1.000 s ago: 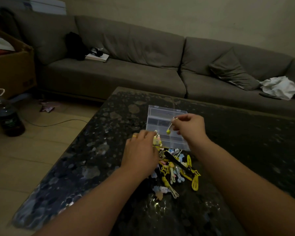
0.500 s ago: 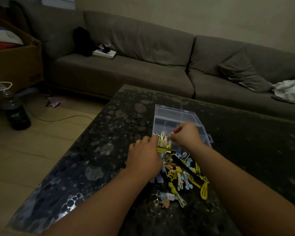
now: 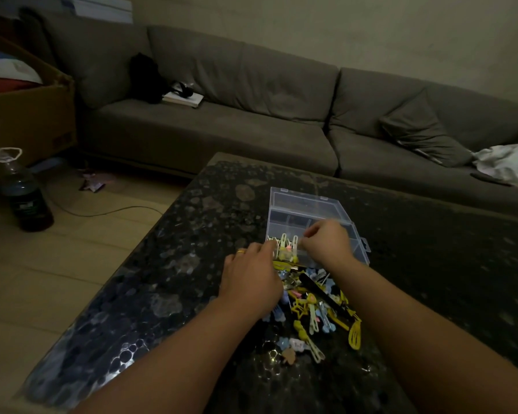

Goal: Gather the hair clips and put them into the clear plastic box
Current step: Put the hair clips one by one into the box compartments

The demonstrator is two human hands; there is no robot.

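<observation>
Over the clear plastic box [image 3: 304,209] — both hands [image 3: 326,243] pinch pale hair clips [image 3: 286,249].

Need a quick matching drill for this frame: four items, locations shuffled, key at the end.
Items
1. clear plastic box
2. pile of hair clips
3. dark bottle
4. white cloth

Places
A. on the sofa seat, far right
B. on the table, between the forearms
C. on the floor, left of the table
D. on the table, beyond the hands, lid open

Pairs: 1-D, 2-B, 3-C, 4-A
</observation>
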